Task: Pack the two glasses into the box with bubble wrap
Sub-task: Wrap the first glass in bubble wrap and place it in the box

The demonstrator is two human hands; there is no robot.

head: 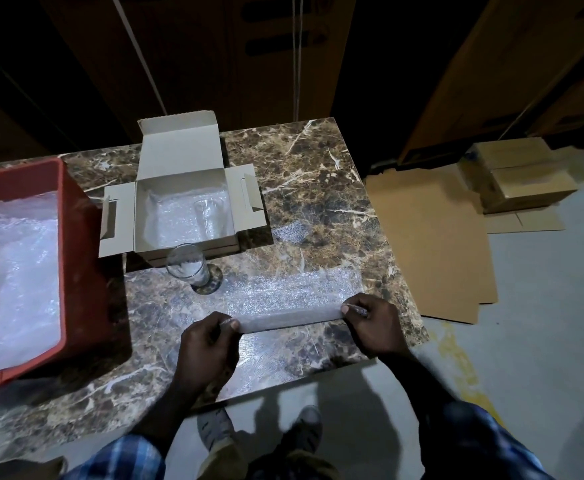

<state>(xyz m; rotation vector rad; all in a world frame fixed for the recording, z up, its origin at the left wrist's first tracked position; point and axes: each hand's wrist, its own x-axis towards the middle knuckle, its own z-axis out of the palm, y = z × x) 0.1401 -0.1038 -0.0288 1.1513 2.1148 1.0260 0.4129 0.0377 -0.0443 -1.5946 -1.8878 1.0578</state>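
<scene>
An open cardboard box (176, 157) stands on the marble table, lined with bubble wrap. One clear glass (209, 216) stands inside it at the right. A second clear glass (188, 268) stands on the table just in front of the box. A sheet of bubble wrap (290, 299) lies flat on the table to the right of that glass. My left hand (211, 341) pinches the sheet's near left corner and my right hand (370, 323) pinches its near right corner, with the near edge folded up between them.
A red crate (76, 271) holding more bubble wrap fills the table's left side. A small scrap of bubble wrap (292, 232) lies right of the box. Flat cardboard (432, 244) and small closed boxes (522, 174) lie on the floor beyond the table's right edge.
</scene>
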